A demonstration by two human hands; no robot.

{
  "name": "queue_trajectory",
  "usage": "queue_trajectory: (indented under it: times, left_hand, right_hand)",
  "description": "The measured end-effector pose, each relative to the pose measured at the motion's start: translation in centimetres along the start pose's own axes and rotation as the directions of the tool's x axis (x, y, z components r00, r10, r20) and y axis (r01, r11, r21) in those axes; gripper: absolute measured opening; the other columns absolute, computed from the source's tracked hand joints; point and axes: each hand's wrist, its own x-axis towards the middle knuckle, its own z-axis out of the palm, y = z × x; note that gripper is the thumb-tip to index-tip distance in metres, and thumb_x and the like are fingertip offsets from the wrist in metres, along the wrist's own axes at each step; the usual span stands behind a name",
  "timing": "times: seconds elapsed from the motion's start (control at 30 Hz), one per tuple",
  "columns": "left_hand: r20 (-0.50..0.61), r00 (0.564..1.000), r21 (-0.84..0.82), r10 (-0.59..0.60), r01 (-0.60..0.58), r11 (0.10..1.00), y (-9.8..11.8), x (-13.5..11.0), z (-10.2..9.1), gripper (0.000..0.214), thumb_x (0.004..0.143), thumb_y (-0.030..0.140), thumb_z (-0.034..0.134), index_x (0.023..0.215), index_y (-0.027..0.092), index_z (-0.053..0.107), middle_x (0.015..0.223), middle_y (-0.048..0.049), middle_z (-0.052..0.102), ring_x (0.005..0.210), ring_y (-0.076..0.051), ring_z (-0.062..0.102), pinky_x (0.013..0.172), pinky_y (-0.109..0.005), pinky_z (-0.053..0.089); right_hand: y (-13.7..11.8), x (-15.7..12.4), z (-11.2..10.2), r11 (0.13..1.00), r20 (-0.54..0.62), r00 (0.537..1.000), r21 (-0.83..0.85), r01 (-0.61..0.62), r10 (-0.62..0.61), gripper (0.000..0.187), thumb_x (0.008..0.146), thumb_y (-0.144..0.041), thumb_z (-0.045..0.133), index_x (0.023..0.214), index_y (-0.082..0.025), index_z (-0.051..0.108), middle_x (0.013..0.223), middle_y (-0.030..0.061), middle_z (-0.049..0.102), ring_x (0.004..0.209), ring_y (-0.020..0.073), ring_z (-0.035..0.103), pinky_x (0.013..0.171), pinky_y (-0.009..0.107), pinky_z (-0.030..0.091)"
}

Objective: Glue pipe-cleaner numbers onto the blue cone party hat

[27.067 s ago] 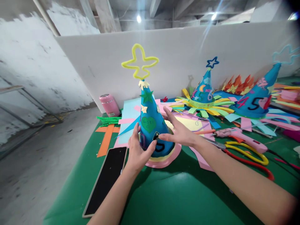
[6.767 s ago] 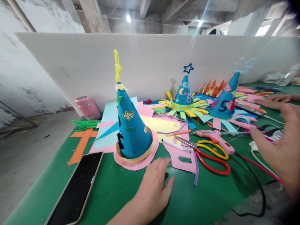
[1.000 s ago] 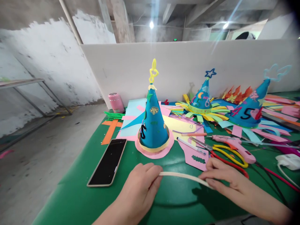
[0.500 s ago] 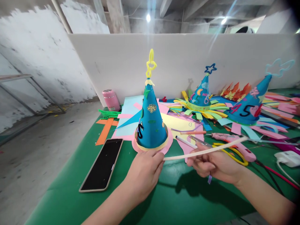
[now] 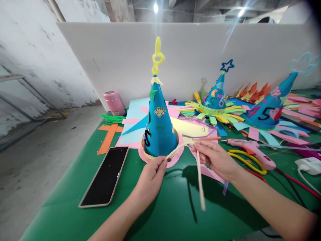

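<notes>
The pale strip [image 5: 200, 182] between my hands looks barely worked to me: it turns once, sharply, at my right fingers, and past that its free length hangs down over the green table [image 5: 170, 207]. No closed shape is made of it, so nearly all of its forming seems left to do.

My left hand [image 5: 151, 174] comes up from below, knuckles up, thumb and forefinger pinched together on one end. My right hand [image 5: 215, 157] reaches in from the right — fingers curled, tips squeezed on the strip at the turn. So the strip is held off the table, just in front of the blue cone hat [image 5: 163, 130].

That hat stands upright on its pink brim and looks largely dressed: a yellow wire topper, a green star, a squiggly patch, a black figure seen too side-on to read. The phone [image 5: 104, 177] lies to its left, the pink glue gun [image 5: 253, 152] to its right. Farther back stand two more decorated hats — the star-topped hat [image 5: 214, 95] and a leaning hat [image 5: 273, 107].
</notes>
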Motion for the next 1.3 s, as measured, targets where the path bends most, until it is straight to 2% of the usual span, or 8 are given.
queue_trajectory:
  times: [0.1,0.23,0.33,0.47,0.67,0.87,1.17,1.3]
  left_hand:
    - [0.073,0.982,-0.291,-0.171,0.185,0.939,-0.3,0.0,0.3,0.026,0.079,0.035,0.046,0.087,0.013,0.058,0.052,0.0049,0.039,0.046,-0.008,0.034,0.044,-0.021,0.024]
    - [0.282,0.934,-0.576,-0.22,0.349,0.74,-0.5,0.0,0.3,0.023,0.078,0.033,0.05,0.079,0.012,0.058,0.046,0.0052,0.042,0.04,-0.006,0.035,0.041,-0.019,0.023]
    - [0.36,0.903,-0.659,-0.236,0.425,0.621,-0.7,0.0,0.3,0.022,0.077,0.032,0.052,0.08,0.011,0.059,0.052,0.0007,0.053,0.044,-0.009,0.047,0.045,-0.021,0.034]
    - [0.427,0.867,-0.67,-0.258,0.495,0.553,-1.1,-0.2,0.7,0.023,0.077,0.031,0.053,0.08,0.009,0.058,0.07,-0.008,0.064,0.063,-0.017,0.062,0.063,-0.029,0.043]
    - [0.465,0.855,-0.657,-0.228,0.506,0.558,-1.5,-0.6,1.5,0.025,0.082,0.032,0.047,0.081,0.009,0.056,0.08,-0.0115,0.065,0.075,-0.02,0.063,0.07,-0.031,0.043]
    - [0.466,0.854,-0.628,-0.231,0.503,0.594,-1.3,-0.5,1.6,0.024,0.083,0.03,0.046,0.078,0.009,0.057,0.068,-0.0074,0.064,0.057,-0.012,0.06,0.056,-0.023,0.039]
    - [0.517,0.833,-0.594,-0.195,0.514,0.619,-1.6,-0.7,1.7,0.028,0.082,0.032,0.045,0.08,0.009,0.06,0.074,-0.0097,0.064,0.05,-0.011,0.057,0.052,-0.023,0.038]
    - [0.55,0.812,-0.575,-0.196,0.538,0.616,-1.6,-0.8,1.8,0.027,0.081,0.035,0.047,0.084,0.01,0.058,0.066,-0.0064,0.063,0.042,-0.009,0.053,0.045,-0.021,0.035]
  right_hand:
    - [0.3,1.1,0.1,0.994,-0.11,0.988,-0.013,0.112,-0.112,0.021,0.076,-0.034,0.056,0.069,-0.015,0.06,0.045,-0.0063,0.039,0.043,0.005,0.032,0.042,0.018,0.022]
    - [0.9,1.9,0.3,0.968,-0.188,0.95,-0.075,0.24,-0.25,0.02,0.077,-0.034,0.055,0.071,-0.016,0.061,0.05,-0.005,0.042,0.046,0.0061,0.034,0.043,0.02,0.025]
    - [1.6,1.9,0.3,0.966,-0.208,0.943,-0.078,0.248,-0.259,0.018,0.078,-0.033,0.054,0.073,-0.017,0.061,0.051,-0.0048,0.043,0.047,0.0066,0.035,0.044,0.02,0.028]
    - [2.3,1.7,0.4,0.97,-0.196,0.951,-0.099,0.224,-0.239,0.019,0.078,-0.034,0.054,0.076,-0.016,0.061,0.052,-0.0036,0.047,0.048,0.0073,0.039,0.046,0.021,0.031]
    - [2.3,1.4,0.8,0.961,-0.157,0.957,-0.172,0.218,-0.245,0.018,0.079,-0.033,0.054,0.076,-0.018,0.061,0.053,-0.0027,0.051,0.049,0.0077,0.041,0.048,0.022,0.034]
    - [2.3,1.3,0.5,0.947,-0.183,0.931,-0.128,0.294,-0.314,0.016,0.078,-0.033,0.055,0.076,-0.019,0.063,0.053,-0.0027,0.052,0.048,0.0085,0.042,0.048,0.023,0.034]
    - [2.3,1.3,0.5,0.955,-0.178,0.942,-0.133,0.265,-0.286,0.018,0.08,-0.034,0.053,0.078,-0.019,0.062,0.052,-0.0024,0.05,0.05,0.0094,0.042,0.052,0.024,0.038]
    - [2.4,1.4,0.5,0.953,-0.186,0.94,-0.157,0.26,-0.288,0.018,0.079,-0.034,0.053,0.078,-0.018,0.061,0.052,-0.0023,0.048,0.05,0.0099,0.042,0.051,0.024,0.037]
